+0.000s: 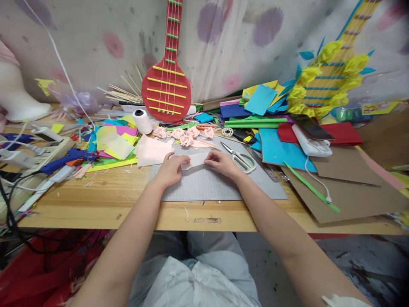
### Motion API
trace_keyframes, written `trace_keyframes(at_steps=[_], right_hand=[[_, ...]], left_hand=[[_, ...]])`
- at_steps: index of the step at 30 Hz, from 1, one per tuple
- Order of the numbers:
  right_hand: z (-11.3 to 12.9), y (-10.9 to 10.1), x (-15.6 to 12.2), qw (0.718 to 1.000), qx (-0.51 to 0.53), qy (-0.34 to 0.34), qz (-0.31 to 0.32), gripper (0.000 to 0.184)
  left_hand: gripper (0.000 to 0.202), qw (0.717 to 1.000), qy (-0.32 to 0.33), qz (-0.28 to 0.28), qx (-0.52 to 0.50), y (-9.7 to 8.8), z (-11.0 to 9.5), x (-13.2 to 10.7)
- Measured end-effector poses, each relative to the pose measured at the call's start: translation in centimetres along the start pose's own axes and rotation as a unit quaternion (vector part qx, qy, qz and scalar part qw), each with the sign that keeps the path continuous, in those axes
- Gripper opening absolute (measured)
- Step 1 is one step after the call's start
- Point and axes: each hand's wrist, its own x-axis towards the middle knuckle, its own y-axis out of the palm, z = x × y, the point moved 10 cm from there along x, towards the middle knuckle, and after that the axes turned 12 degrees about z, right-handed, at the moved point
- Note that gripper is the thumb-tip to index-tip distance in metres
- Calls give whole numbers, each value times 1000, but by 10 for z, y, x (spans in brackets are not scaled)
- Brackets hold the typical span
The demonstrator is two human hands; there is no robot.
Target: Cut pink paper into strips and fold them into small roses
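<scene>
Paper strip (pixel 195 160) — pale pink, thin, slightly creased.

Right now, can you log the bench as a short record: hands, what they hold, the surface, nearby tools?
left hand: pinches the left end of the pale paper strip
right hand: pinches the strip's right end
surface: grey cutting mat on a wooden table
right of hands: scissors lying on the mat, untouched
behind hands: pink paper roses in a row
far left: blue glue gun
</scene>
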Motion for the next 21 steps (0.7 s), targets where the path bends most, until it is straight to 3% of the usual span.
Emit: trace_keyframes(at_steps=[7, 14, 18, 21], right_hand=[[-7, -3, -1, 999, -24, 20, -42, 18], [-7, -3, 2, 994, -87, 44, -57, 17], [-2, 0, 5, 990, -115, 59, -58, 14], [-3, -3, 3, 991, -82, 70, -76, 27]], left_hand=[[40, 991, -94, -49, -76, -10, 32, -5], [40, 972, -143, -128, -138, -13, 48, -6], [39, 967, -169, -124, -143, -10, 51, -6], [39, 964, -191, -124, -135, -9, 54, -6]])
